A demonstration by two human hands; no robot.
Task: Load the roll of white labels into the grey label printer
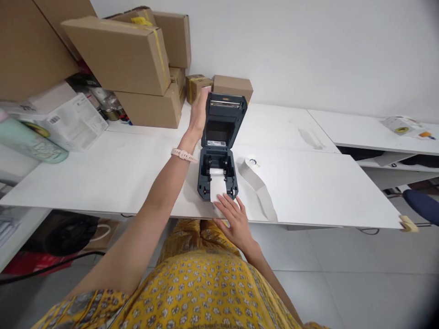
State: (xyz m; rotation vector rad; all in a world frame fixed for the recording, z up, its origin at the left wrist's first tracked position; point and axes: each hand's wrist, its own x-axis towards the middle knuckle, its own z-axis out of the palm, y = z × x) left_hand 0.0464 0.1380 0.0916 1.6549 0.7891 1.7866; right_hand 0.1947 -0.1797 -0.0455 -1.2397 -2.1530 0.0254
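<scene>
A dark label printer stands near the table's front edge with its lid raised. My left hand is at the left side of that lid, with its fingers partly hidden behind it. Inside the printer sits a small white label roll, and its strip runs forward over the front. My right hand lies with fingers spread on the strip's front end and the printer's front edge. To the right, a loose strip of label paper trails from a small roll toward the table edge.
Cardboard boxes are stacked at the back left against the wall. A white box and a mint-green bottle are at the far left. The white table extends right toward a shelf unit. A dark blue object is at the right edge.
</scene>
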